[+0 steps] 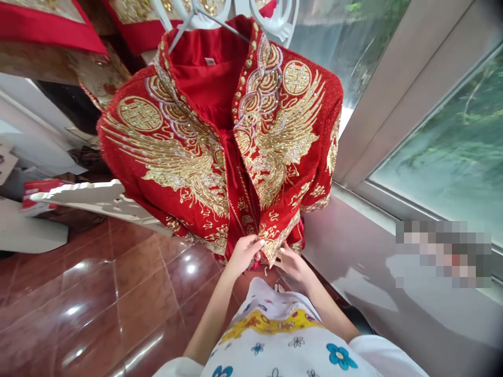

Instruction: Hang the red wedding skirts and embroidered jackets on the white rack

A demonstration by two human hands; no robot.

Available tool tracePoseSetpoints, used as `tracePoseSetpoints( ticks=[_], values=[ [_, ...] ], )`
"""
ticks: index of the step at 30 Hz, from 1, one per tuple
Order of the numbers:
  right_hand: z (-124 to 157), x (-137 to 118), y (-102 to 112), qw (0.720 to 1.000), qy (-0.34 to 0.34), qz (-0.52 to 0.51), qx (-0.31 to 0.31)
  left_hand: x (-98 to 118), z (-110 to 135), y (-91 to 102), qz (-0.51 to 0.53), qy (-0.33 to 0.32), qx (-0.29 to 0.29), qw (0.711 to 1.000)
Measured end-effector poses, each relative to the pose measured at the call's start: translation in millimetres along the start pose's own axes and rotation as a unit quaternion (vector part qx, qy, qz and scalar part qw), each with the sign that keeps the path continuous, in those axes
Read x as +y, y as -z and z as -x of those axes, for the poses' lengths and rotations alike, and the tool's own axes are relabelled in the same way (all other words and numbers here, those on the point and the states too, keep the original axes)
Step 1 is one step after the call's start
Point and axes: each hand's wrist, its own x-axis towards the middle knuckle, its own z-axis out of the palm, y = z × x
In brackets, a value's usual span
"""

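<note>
A red jacket (275, 183) with gold and silver embroidery hangs on a white wire hanger (195, 11), its front parted at the collar. At its lower front, my left hand (244, 254) pinches the edge of the right-hand front panel, thumb on top. My right hand (291, 262) grips the same panel's bottom corner from the other side, its fingers partly behind the cloth. Between the hands the gold-trimmed corner is lifted toward me. Beneath the jacket hangs more red cloth with gold patterns, mostly hidden.
Other red and gold garments (47, 26) hang at the upper left. A white scrollwork rack (275, 21) stands behind the collar. To the right are a framed window (444, 152) and a low wall (353, 262). Glossy brown tiles (137, 272) cover the floor. A white carved panel (94, 199) juts out at left.
</note>
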Motion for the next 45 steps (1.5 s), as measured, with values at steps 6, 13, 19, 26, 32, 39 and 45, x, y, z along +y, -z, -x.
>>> tracePoseSetpoints(
  ticks=[6,13,19,26,32,39,45],
  values=[
    [-0.1,-13.5,-16.0,0.99,-0.035,-0.097,-0.094,-6.7,-0.4,5.0,0.098,0.021,0.055,0.993],
    [1.2,-14.6,-38.1,0.993,0.009,-0.117,0.012,-27.0,19.8,-6.4,0.08,0.038,0.121,0.989],
    [0.0,-12.2,-36.7,0.996,0.041,-0.056,0.053,-44.2,22.2,-17.2,0.045,0.019,0.187,0.981],
    [2.1,-14.4,-39.0,0.997,0.074,0.017,0.012,-48.4,22.5,-38.9,0.083,0.016,0.226,0.97],
    [1.6,-11.8,-37.1,0.995,0.089,0.032,0.031,-43.0,26.9,-38.2,0.13,0.049,0.23,0.963],
    [1.5,-7.7,-29.1,0.992,0.1,0.066,0.031,-37.7,29.2,-30.3,0.156,0.098,0.233,0.955],
    [-1.8,-8.0,-29.4,0.989,0.116,0.069,0.055,-32.7,27.0,-35.2,0.173,0.106,0.262,0.943]
  ],
)
